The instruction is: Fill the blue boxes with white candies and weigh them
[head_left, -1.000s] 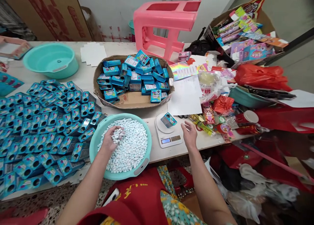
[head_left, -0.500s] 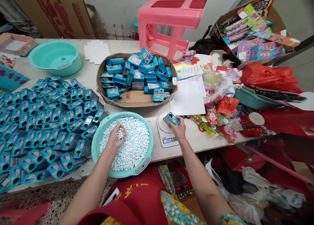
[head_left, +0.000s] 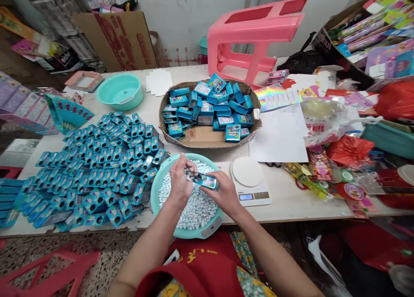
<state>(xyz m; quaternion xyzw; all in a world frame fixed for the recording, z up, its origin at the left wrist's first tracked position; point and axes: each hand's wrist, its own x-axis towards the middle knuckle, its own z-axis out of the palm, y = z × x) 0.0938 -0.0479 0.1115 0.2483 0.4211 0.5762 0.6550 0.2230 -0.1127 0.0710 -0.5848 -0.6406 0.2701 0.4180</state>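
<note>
My right hand grips a small blue candy box over the teal basin of white candies. My left hand is cupped shut on a handful of white candies, pressed to the box's open end. The white scale to the right has a bare round pan. A large spread of blue boxes lies on the table to the left. A cardboard tray behind the basin holds several more blue boxes.
An empty teal basin sits at the back left. A pink plastic stool lies tipped on the table's far side. White paper sheets and mixed packets, bags and toys crowd the right. A red stool stands on the floor.
My right hand took the blue box off the scale and carried it left over the basin. My left hand rose from the candies with a handful and met the box. The view shifted left.
</note>
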